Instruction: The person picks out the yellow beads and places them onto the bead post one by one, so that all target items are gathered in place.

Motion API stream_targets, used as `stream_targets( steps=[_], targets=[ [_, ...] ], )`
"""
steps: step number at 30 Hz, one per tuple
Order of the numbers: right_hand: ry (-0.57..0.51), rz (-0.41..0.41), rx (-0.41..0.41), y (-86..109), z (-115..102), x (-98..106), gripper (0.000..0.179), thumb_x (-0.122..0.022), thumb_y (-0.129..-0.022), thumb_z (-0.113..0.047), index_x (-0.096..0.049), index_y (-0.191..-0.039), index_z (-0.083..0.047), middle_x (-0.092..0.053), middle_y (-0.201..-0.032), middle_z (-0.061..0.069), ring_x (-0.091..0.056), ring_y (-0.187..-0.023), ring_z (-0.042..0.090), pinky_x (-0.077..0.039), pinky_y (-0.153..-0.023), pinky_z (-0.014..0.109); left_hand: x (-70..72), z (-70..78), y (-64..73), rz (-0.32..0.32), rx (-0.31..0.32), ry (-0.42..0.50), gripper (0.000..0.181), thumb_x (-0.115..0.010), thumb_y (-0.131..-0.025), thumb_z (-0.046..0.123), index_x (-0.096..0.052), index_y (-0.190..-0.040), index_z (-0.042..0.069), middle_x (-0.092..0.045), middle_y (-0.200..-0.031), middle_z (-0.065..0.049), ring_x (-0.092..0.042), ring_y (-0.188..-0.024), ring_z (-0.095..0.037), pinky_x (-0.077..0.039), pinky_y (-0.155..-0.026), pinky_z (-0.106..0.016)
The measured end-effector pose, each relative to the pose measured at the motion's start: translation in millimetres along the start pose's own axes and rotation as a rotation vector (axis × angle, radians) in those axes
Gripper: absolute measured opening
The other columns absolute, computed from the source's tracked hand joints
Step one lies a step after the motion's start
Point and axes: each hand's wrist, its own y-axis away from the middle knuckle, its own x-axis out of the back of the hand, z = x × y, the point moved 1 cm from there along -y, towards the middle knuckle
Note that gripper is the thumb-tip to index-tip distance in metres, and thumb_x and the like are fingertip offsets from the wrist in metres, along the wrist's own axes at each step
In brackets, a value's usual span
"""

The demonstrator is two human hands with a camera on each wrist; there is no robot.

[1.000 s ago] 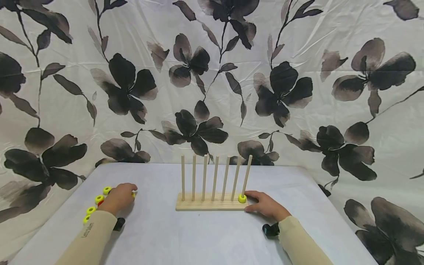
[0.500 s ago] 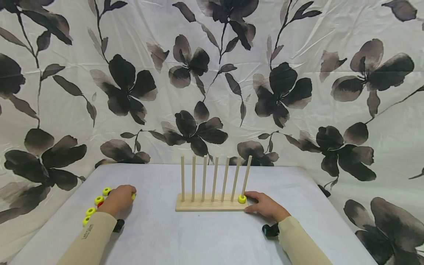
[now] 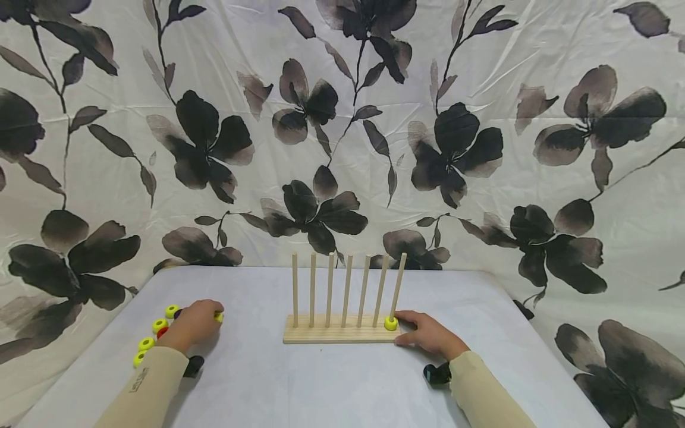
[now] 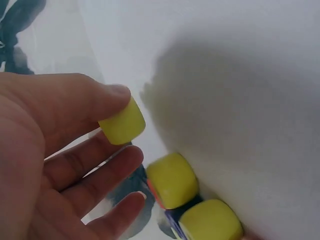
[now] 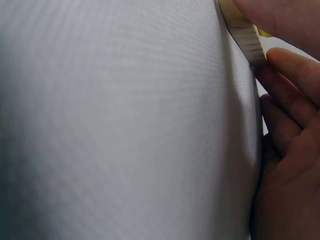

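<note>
My left hand [image 3: 195, 324] pinches a yellow bead [image 4: 123, 122] between thumb and index finger, its other fingers loosely bent. In the left wrist view the bead is apart from two more yellow beads [image 4: 172, 181]. At the table's middle stands a wooden peg rack [image 3: 342, 336] with a row of several upright pegs. One yellow bead [image 3: 391, 324] sits at the foot of the rightmost peg. My right hand [image 3: 430, 334] grips the right end of the rack's base, with the thumb on the near side; the right wrist view shows the base's end [image 5: 247, 42] between thumb and fingers.
Left of my left hand lie several yellow beads [image 3: 146, 343], a red bead [image 3: 162, 333] and a dark bead [image 3: 178, 313], partly hidden by the hand. A white cloth covers the table [image 3: 267, 386]. A floral curtain [image 3: 374, 178] hangs behind it.
My left hand has shifted slightly to the right with the yellow bead in its fingertips. The right hand and the peg rack have stayed in place.
</note>
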Motion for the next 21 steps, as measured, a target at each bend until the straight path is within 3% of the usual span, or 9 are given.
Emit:
stream_targets(
  steps=[8,14,21],
  targets=[
    [0.002,-0.008,0.011,1.7,-1,2,0.07,-0.081,-0.077,-0.031,-0.053,-0.139,-0.015,-0.046,-0.148,0.011,-0.034,-0.142,0.037,-0.027,-0.115,0.059,5.5,8.0,-0.6,0.009,-0.031,0.017,0.039,-0.06,-0.091,0.009,-0.057,-0.127,-0.007,-0.057,-0.119,-0.027,-0.053,-0.114,-0.045,-0.044,-0.099,-0.061],
    [-0.01,-0.008,0.013,0.5,0,1,0.07,-0.081,-0.076,-0.029,-0.053,-0.139,-0.016,-0.046,-0.148,0.01,-0.034,-0.142,0.036,-0.027,-0.115,0.058,7.7,12.4,-0.2,0.063,-0.1,0.006,0.035,-0.059,-0.091,0.006,-0.059,-0.123,-0.009,-0.057,-0.113,-0.026,-0.055,-0.109,-0.043,-0.045,-0.099,-0.059],
    [-0.006,-0.013,0.021,0.9,0,1,0.07,-0.081,-0.077,-0.029,-0.053,-0.139,-0.015,-0.046,-0.148,0.011,-0.034,-0.142,0.037,-0.027,-0.115,0.058,12.0,19.5,0.8,0.074,-0.152,0.038,0.037,-0.061,-0.09,0.006,-0.058,-0.125,-0.008,-0.059,-0.114,-0.025,-0.057,-0.107,-0.041,-0.047,-0.097,-0.057]
  ],
)
